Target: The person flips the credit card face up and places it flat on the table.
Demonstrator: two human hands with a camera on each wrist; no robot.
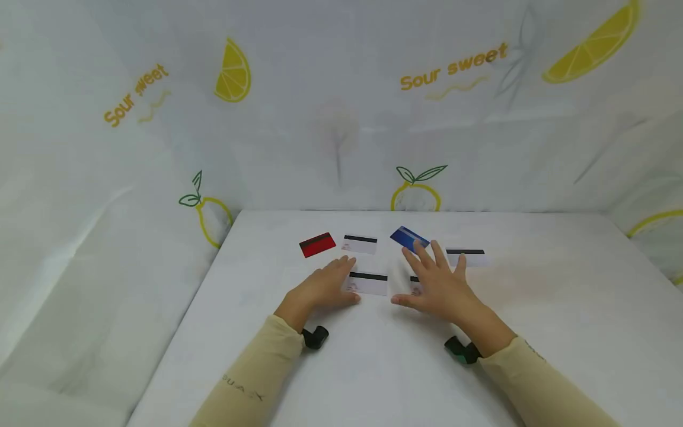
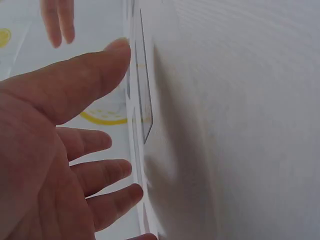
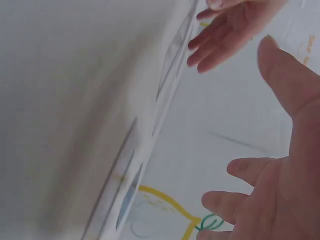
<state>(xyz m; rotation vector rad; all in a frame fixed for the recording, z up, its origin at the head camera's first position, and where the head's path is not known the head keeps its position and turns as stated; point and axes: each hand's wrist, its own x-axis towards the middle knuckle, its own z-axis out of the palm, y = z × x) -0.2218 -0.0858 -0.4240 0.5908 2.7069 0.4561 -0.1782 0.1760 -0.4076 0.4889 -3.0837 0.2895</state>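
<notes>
My left hand (image 1: 322, 288) hovers low over the table, fingers spread, at the left end of a white card with a black stripe (image 1: 370, 284). Above another white card (image 1: 414, 286), partly hidden beneath it, my right hand (image 1: 441, 289) spreads its fingers. Farther back lie a red card (image 1: 318, 244), a white striped card (image 1: 360, 244) and a blue card (image 1: 408, 237), whose near edge the right fingertips overlap. One more white card (image 1: 469, 256) sits beyond the right little finger. Both wrist views show gaps between the fingers (image 2: 107, 172) and tabletop, with nothing held.
The cards lie flat on a white-covered table (image 1: 555, 320). Behind and to the left hangs a pale cloth (image 1: 320, 107) printed with lemons and lettering. Dark wrist cameras, the left one (image 1: 316, 337) and the right one (image 1: 462, 350), sit below each hand.
</notes>
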